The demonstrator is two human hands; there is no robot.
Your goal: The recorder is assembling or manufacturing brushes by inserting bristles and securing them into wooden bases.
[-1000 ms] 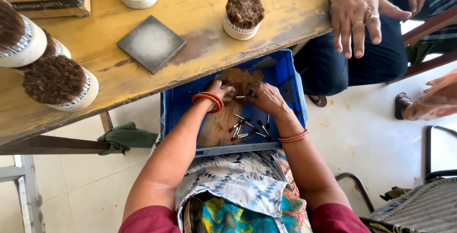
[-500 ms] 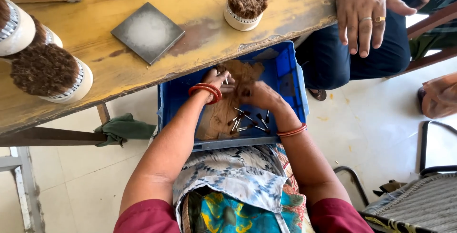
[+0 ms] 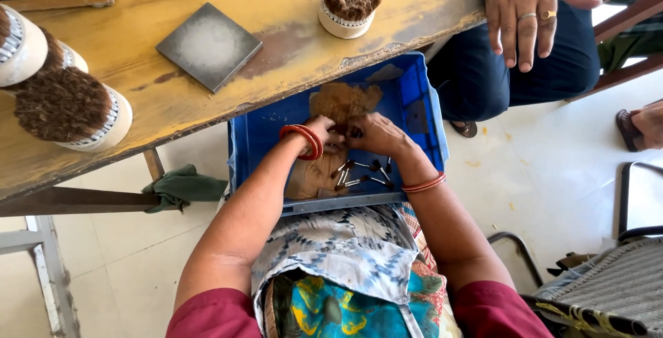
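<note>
Both hands have shifted slightly toward the centre of the blue crate [image 3: 262, 138] since the earlier frames, and the view has drifted so the bench [image 3: 290, 55] fills more of the top. Left hand [image 3: 323, 133] and right hand [image 3: 373, 134] now meet over the crate, fingertips touching or nearly touching. Fingers of both hands are curled inward and pressed together around a small dark item; whether it is pinched by one hand or both cannot be told. Red bangles [image 3: 304, 139] sit on the left wrist, thinner ones on the right.

Inside the crate lie a pile of brown leaf material [image 3: 342, 100] and a scatter of small dark-tipped sticks [image 3: 362, 176], just below the right hand. The crate rests on the person's lap, partly under the bench edge.

On the bench stand a square grey tile [image 3: 207, 44], a white cup packed with brown bundles [image 3: 350, 0], and larger packed rolls [image 3: 69, 107] at the left. Another person's hand [image 3: 521, 3], wearing rings, rests on the bench corner.
</note>
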